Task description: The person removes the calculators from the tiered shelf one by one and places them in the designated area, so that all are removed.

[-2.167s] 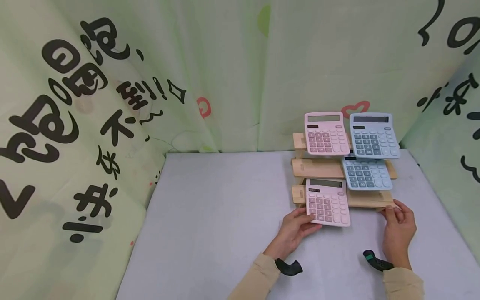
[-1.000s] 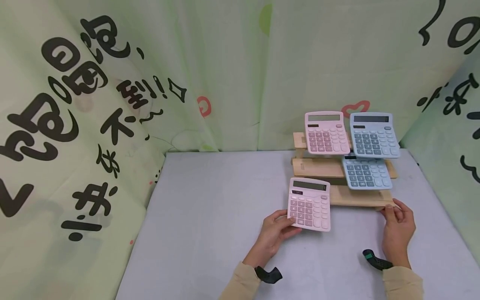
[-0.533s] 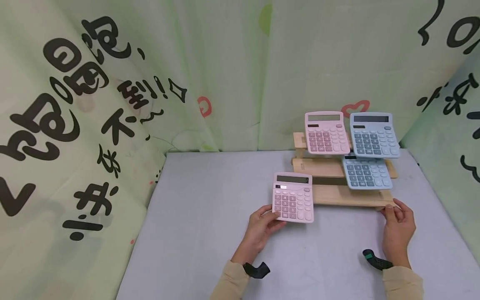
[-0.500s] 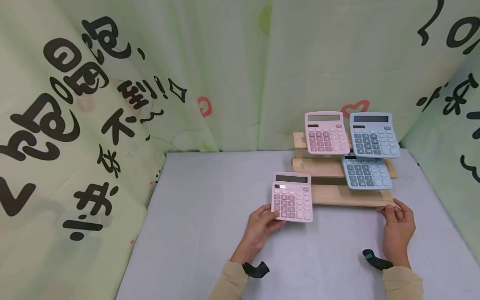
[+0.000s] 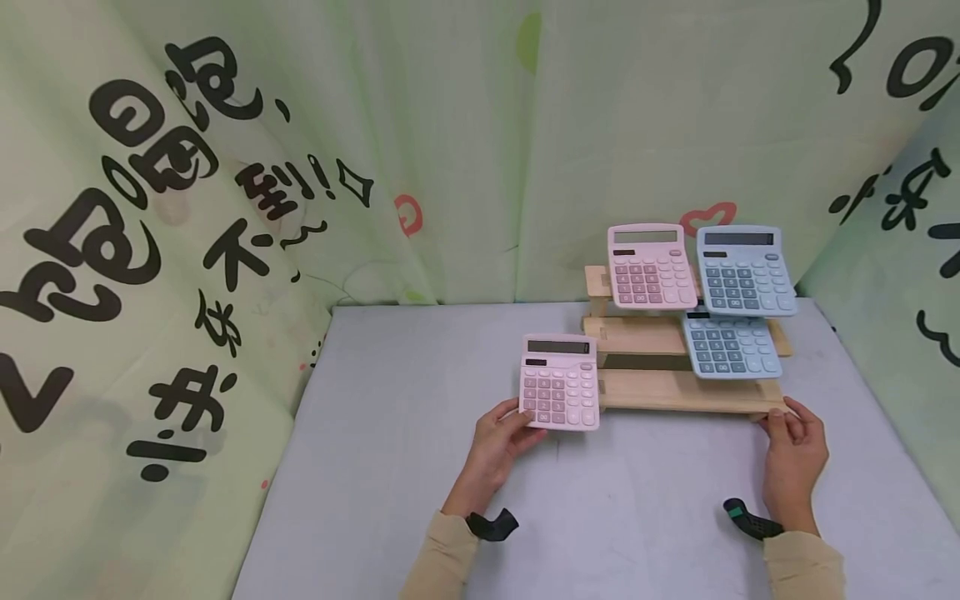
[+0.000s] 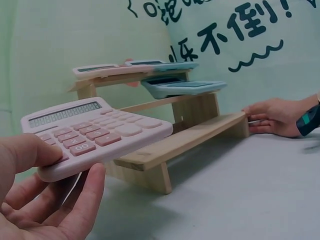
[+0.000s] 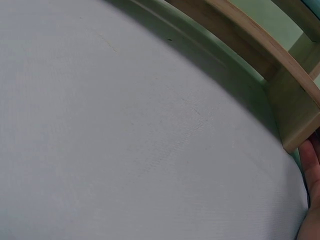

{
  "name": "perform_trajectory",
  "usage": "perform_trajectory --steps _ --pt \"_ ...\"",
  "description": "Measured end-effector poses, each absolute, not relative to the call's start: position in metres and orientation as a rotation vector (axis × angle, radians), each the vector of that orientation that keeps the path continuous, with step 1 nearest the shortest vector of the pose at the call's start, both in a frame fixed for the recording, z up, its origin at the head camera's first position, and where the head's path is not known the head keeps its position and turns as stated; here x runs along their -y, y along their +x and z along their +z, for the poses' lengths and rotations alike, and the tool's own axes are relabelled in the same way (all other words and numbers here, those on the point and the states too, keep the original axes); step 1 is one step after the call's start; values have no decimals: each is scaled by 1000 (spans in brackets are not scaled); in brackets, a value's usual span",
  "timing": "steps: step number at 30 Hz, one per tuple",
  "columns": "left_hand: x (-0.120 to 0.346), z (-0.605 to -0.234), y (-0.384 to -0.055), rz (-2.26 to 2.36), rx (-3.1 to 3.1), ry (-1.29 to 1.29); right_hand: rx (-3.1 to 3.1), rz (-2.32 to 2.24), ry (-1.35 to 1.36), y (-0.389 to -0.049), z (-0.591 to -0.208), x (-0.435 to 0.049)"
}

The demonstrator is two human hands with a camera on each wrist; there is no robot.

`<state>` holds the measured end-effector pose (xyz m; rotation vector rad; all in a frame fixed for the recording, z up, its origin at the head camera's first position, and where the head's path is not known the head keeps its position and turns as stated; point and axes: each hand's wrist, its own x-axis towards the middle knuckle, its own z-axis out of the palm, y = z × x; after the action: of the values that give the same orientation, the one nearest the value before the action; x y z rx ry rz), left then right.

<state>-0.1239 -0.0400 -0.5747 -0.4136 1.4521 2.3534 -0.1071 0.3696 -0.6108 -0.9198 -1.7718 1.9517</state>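
Note:
My left hand [image 5: 489, 457] pinches a pink calculator [image 5: 561, 385] by its lower left corner, thumb on the keys and fingers beneath. In the left wrist view this calculator [image 6: 95, 127] is raised off the table, left of the rack's lowest step. My right hand [image 5: 797, 467] grips the right front corner of the three-step wooden rack [image 5: 675, 390], fingers against its end. Another pink calculator [image 5: 651, 267] and a blue calculator [image 5: 746, 271] stand on the top step. A second blue calculator [image 5: 733, 346] lies on the right of the middle step. The lowest step bears nothing.
A table with a white cover [image 5: 390, 400] spreads left and in front of the rack. A pale green curtain [image 5: 450, 150] with black lettering hangs behind and at both sides, close behind the rack.
My left hand has drawn the pink calculator off the lowest step and carried it left, lately also slightly back. My right hand stays at the rack's corner.

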Motion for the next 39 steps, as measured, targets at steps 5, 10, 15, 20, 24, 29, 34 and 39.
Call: perform_trajectory --steps 5,10,15,20,24,29,34,39 --pt "51 -573 -130 2377 -1444 -418 1777 1951 -931 -108 -610 -370" --pt "68 -573 -137 2377 -1482 -438 1739 1961 -908 -109 -609 -369" --pt "89 -573 -144 2377 -1542 -451 1752 1949 -879 -108 -611 -369" --pt "109 -572 -148 2392 -1596 -483 1764 1929 -870 -107 -611 -368" --pt "124 -575 -151 2400 -1629 -529 1743 1939 -872 -107 -610 -369" --pt "143 -575 -155 2396 -1657 -579 1764 1928 -885 -105 -608 -368" --pt "164 -574 -158 2396 -1664 -614 1771 1920 -894 -106 -608 -368" --pt "182 -573 -165 2397 -1643 -674 1749 1930 -897 -107 -609 -367"
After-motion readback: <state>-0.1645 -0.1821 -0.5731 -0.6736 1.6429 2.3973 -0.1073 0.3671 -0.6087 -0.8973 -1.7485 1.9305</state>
